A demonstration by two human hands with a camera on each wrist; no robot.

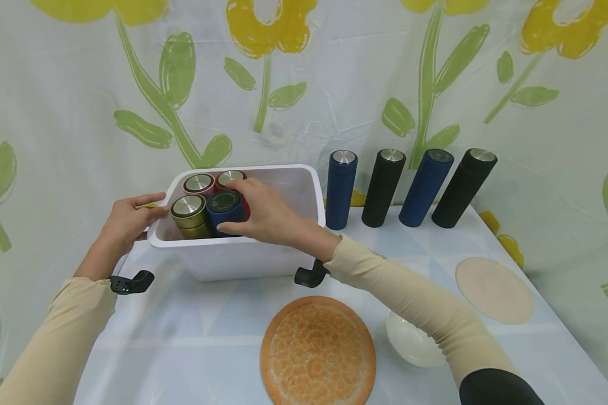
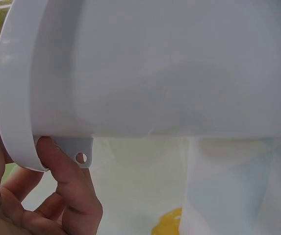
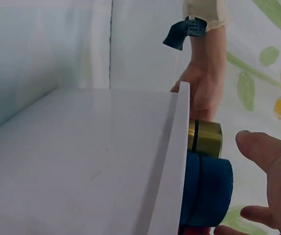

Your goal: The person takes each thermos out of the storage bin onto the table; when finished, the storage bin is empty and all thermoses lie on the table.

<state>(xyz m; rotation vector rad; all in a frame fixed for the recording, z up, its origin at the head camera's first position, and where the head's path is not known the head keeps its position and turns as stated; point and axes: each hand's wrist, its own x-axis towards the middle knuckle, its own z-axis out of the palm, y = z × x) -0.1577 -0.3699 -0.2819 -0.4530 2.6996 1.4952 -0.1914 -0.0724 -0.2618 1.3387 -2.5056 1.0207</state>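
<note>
My left hand (image 1: pixel 123 225) grips the left end of a white plastic bin (image 1: pixel 253 260), its fingers curled under the rim in the left wrist view. Inside the bin's left half stand a gold vacuum flask (image 1: pixel 190 218), a blue vacuum flask (image 1: pixel 225 209) with a dark lid, and two red vacuum flasks (image 1: pixel 199 183) behind them. Over the blue flask hovers my right hand (image 1: pixel 273 218), thumb and fingers spread. The right wrist view shows a gap between that hand and the blue flask (image 3: pixel 209 191).
Right of the bin stand two blue flasks (image 1: pixel 341 191) and two black flasks (image 1: pixel 383 188) in a row. Nearer lie a round bread-patterned mat (image 1: pixel 318 351), a white bowl (image 1: pixel 410 343) partly under the right sleeve, and a beige round mat (image 1: pixel 495 291). A flowered curtain (image 1: pixel 334 84) hangs behind.
</note>
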